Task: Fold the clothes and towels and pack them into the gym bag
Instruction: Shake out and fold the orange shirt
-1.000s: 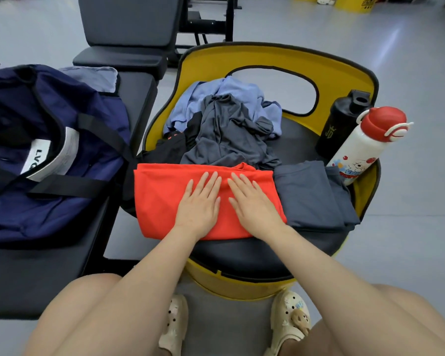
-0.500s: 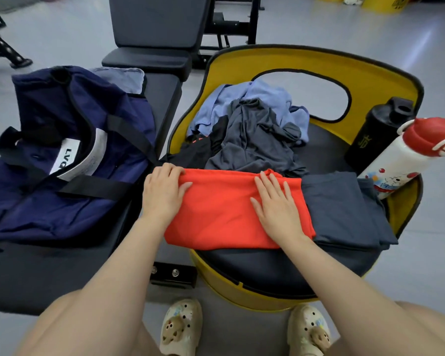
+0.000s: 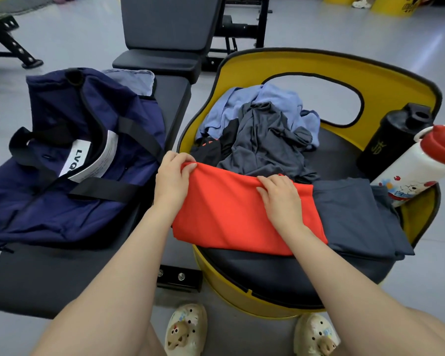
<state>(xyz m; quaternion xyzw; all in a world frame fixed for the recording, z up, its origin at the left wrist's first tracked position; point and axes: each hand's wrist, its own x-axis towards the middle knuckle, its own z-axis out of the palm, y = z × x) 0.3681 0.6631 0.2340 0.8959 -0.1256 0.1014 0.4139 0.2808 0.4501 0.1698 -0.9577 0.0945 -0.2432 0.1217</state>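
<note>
Orange-red folded cloth lies across the front of a yellow chair's black padded seat, its far-left corner pinched by the left hand, its top edge gripped by the right hand's curled fingers.

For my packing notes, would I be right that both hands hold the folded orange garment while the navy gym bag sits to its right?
Not quite: in the head view both hands, left and right, hold the folded orange garment, but the navy gym bag sits to its left.
</note>
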